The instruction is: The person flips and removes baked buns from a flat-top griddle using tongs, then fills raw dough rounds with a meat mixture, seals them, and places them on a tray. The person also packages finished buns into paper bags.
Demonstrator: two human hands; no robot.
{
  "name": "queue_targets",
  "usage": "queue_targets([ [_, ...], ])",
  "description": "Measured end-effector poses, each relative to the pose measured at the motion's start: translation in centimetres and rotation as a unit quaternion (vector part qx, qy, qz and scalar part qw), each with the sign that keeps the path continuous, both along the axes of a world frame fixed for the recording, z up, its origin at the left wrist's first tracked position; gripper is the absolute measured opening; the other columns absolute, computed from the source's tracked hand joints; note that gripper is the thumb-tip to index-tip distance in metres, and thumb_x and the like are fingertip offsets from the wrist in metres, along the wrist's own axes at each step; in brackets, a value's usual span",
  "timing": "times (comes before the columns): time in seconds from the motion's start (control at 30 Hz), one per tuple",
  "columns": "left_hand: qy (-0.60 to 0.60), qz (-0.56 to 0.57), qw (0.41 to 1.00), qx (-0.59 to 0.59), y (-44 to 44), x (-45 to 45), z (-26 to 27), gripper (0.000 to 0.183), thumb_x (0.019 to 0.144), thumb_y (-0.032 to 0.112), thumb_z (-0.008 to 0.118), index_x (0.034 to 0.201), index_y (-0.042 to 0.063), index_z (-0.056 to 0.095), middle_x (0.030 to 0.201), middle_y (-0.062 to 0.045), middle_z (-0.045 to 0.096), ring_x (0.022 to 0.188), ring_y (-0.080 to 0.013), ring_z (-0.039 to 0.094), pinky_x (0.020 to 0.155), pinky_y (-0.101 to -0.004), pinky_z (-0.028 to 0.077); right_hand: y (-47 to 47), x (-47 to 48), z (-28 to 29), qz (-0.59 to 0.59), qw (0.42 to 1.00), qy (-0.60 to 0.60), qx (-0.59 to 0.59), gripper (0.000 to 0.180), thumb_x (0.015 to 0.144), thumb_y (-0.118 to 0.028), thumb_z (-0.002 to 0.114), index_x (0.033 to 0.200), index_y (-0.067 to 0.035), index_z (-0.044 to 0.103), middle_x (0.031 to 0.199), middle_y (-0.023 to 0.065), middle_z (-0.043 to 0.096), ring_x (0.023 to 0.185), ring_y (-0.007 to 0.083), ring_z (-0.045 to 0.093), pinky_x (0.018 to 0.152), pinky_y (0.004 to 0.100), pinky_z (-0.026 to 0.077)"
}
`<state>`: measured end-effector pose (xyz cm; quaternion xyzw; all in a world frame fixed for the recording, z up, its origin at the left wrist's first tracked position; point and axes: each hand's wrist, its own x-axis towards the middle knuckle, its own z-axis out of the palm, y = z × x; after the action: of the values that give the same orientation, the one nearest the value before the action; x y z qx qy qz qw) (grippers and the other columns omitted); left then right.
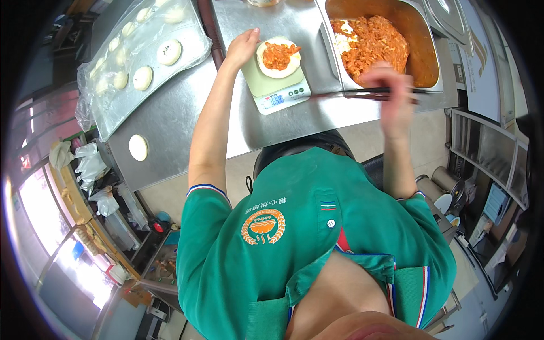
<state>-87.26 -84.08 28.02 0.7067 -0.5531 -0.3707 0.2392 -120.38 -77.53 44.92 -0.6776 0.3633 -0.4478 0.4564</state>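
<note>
A round of dough [292, 70] topped with reddish meat filling lies on a pale green digital kitchen scale [259, 85] with a lit display. My left hand [243, 47] is at the scale's upper left edge, beside the dough, thumb and fingers extended; whether it touches the scale is unclear. To the right of the scale, my right hand [393, 95], blurred by motion, grips dark chopsticks [352, 92] whose tips point left toward the scale. Just beyond this hand sits a deep steel pan [427, 51] with chopped filling [376, 40] in red sauce and a whitish patch at its left.
At the left, a metal tray [123, 112] under clear plastic bears several dough rounds. A single dough disc [138, 147] lies on the steel table [178, 123] near its left edge. A dark reddish rolling pin or rod [210, 32] lies between tray and scale. A steel lid [446, 15] is beyond the pan.
</note>
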Motion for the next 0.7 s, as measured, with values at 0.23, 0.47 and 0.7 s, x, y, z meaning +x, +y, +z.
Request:
queue_targets([
  [0.23, 0.005, 0.019, 1.0, 0.006, 1.6, -0.7, 0.2, 0.051, 0.099, 0.044, 0.039, 0.125, 0.005, 0.06, 0.108, -0.015, 0.069, 0.104, -0.0299, 0.064, 0.092, -0.0359, 0.046, -2.9, -6.5, 1.2, -0.191, 0.981, 0.01, -0.033, 0.035, 0.103, -0.023, 0.044, 0.103, 0.005, 0.066, 0.089, 0.0097, 0.068, 0.071, 0.014, 0.064, 0.065, 0.0252, 0.053],
  [0.47, -0.047, 0.032, 0.991, -0.12, 3.8, -3.2, 1.9, 0.052, 0.097, 0.035, 0.05, 0.139, 0.004, 0.045, 0.118, -0.018, 0.064, 0.11, -0.0327, 0.061, 0.095, -0.0388, 0.046, -5.8, -6.2, -4.2, -0.073, 0.98, 0.183, 0.022, 0.019, 0.091, -0.011, 0.066, 0.1, 0.005, 0.07, 0.089, 0.0076, 0.07, 0.078, 0.0134, 0.067, 0.069, 0.0232, 0.054],
  [0.7, -0.121, 0.14, 0.952, -0.243, 12.7, -9.4, 2.2, 0.067, 0.09, 0.016, 0.062, 0.143, -0.007, 0.029, 0.147, -0.03, 0.029, 0.135, -0.0419, 0.032, 0.111, -0.0464, 0.028, -7.0, -8.2, -2.2, -0.027, 0.973, 0.122, 0.192, 0.017, 0.089, -0.012, 0.067, 0.093, 0.004, 0.071, 0.081, 0.0081, 0.072, 0.072, 0.0122, 0.067, 0.066, 0.0242, 0.053],
])
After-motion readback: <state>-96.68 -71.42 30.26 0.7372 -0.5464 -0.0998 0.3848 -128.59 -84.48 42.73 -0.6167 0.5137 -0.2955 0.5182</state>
